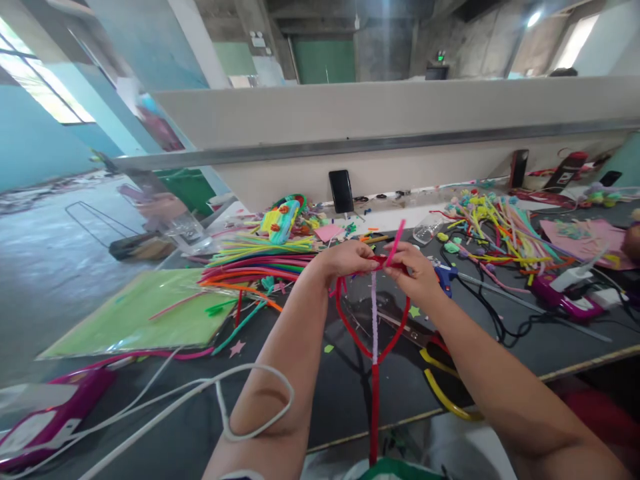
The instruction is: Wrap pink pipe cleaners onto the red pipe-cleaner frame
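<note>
Both hands hold up a pipe cleaner shape [375,390] above the dark table: a red outline bent to a point, a pale lilac stem down its middle, and a long red stem hanging below. My left hand [353,258] pinches the red top edge with thumb and fingers. Close beside it, my right hand [411,267] is closed on the same edge, and a bright pink pipe cleaner [397,241] sticks up from between its fingers. Scissors with yellow handles [445,393] lie under and beside my right forearm. Fingertips partly hide where the pieces meet.
Bundled coloured pipe cleaners [260,263] lie left on a green sheet [135,310]; another heap [515,230] is at right. A blue glue gun [445,279], a phone [341,191] and purple power strips [565,297] stand about. A white cable [200,387] loops across my left forearm.
</note>
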`<action>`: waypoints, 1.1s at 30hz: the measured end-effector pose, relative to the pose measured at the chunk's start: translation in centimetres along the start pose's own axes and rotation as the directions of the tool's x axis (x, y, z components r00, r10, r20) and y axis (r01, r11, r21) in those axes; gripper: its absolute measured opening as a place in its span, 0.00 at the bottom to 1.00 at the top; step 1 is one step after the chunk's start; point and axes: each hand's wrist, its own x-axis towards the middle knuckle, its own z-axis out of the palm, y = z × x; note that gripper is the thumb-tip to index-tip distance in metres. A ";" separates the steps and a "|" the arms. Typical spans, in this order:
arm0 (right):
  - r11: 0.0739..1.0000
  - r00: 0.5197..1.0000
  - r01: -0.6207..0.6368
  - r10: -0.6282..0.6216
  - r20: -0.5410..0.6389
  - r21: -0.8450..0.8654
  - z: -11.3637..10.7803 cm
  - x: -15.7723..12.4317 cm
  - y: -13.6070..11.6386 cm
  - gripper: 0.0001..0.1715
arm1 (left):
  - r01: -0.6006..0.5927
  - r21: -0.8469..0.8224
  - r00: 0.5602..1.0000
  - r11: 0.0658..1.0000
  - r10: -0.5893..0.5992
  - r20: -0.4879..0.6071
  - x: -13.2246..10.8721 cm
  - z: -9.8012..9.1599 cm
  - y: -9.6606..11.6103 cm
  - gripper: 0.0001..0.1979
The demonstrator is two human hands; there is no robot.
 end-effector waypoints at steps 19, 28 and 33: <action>0.994 0.969 -0.105 0.112 -0.222 0.043 -0.2 -0.1 -0.6 0.02 | 0.046 -0.069 0.993 0.997 -0.053 -0.105 -1.9 -1.0 0.8 0.17; 0.946 0.921 -0.264 0.305 -0.242 0.188 0.5 -0.3 -0.2 0.04 | 0.074 -0.079 0.991 0.994 -0.082 -0.109 -2.3 -1.4 0.6 0.18; 0.943 0.908 -0.310 0.331 -0.257 0.121 0.4 -0.1 -0.7 0.04 | 0.098 -0.069 0.986 0.993 -0.106 -0.132 -2.7 -1.5 1.2 0.18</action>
